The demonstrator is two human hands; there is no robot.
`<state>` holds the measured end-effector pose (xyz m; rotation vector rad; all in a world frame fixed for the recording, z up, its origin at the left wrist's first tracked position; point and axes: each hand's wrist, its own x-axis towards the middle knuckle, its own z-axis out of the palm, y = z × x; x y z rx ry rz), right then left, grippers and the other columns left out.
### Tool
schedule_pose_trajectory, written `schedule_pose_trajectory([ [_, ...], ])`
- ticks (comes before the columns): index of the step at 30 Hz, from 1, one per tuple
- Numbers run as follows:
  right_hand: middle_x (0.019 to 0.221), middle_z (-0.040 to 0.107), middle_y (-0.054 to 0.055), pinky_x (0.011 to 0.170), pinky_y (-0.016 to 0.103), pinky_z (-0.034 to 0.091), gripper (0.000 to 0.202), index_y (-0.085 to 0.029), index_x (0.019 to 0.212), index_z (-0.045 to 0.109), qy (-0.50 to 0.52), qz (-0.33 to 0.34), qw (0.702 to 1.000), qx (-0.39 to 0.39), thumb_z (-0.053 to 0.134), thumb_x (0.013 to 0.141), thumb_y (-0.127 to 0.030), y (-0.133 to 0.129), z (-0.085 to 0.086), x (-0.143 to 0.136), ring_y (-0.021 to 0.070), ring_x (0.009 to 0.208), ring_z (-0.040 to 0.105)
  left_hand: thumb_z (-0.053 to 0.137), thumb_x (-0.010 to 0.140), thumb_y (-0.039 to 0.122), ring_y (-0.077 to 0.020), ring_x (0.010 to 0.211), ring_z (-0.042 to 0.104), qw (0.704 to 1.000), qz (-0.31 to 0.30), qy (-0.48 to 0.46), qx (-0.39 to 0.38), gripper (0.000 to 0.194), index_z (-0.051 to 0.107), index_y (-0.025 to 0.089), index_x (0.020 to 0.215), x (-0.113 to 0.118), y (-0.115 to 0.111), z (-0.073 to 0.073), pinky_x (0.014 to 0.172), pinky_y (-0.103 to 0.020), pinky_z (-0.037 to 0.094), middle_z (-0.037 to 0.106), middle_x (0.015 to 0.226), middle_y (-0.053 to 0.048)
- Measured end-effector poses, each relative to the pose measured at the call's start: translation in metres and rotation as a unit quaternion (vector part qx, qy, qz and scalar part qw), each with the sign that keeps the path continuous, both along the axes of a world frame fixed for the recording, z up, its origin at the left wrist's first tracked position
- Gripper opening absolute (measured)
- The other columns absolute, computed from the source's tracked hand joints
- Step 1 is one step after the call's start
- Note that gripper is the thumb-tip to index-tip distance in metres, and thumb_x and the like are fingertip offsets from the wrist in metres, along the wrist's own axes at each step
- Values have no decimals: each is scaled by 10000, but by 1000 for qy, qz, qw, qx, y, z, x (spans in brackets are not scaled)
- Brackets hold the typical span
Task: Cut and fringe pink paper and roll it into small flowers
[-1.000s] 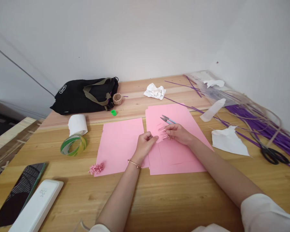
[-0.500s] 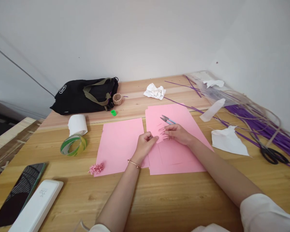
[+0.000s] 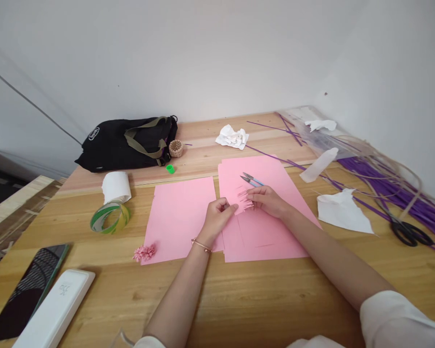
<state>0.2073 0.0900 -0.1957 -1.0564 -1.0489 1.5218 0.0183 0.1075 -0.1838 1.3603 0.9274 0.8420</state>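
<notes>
A small piece of fringed pink paper (image 3: pixel 244 199), cut into thin strips, is between my two hands above a stack of pink sheets (image 3: pixel 271 237). My left hand (image 3: pixel 219 217) pinches its uncut end between thumb and finger. At the strips' tips, my right hand (image 3: pixel 268 200) has its fingertips closed on one or more of them; exactly how many I cannot make out. Just beyond lie thread snips (image 3: pixel 252 180) with blue handles. Another pink sheet (image 3: pixel 183 212) lies to the left, with a curled pink paper flower (image 3: pixel 144 252) on its near corner.
On the left are a tape roll (image 3: pixel 110 217), a paper roll (image 3: pixel 116 187), a phone (image 3: pixel 29 285) and a white power bank (image 3: pixel 56 309). A black bag (image 3: pixel 123 145) lies behind. Scissors (image 3: pixel 410 233), tissue (image 3: pixel 344 211) and purple strips (image 3: pixel 391 193) lie at right.
Both hands stay in nearly the same place. The fringed strips have shifted slightly at my right fingertips.
</notes>
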Motion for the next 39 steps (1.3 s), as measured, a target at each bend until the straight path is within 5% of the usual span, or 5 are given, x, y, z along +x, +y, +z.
schedule_pose_trajectory([
  [39,535,532,7,441,259,357,290,-148,569,644,-15,5,1000,5,791,620,-392,-1,6,0,92,453,452,634,659,338,-95,555,335,1000,-1,11,9,301,422,183,511,0,1,-1,551,-249,260,356,527,53],
])
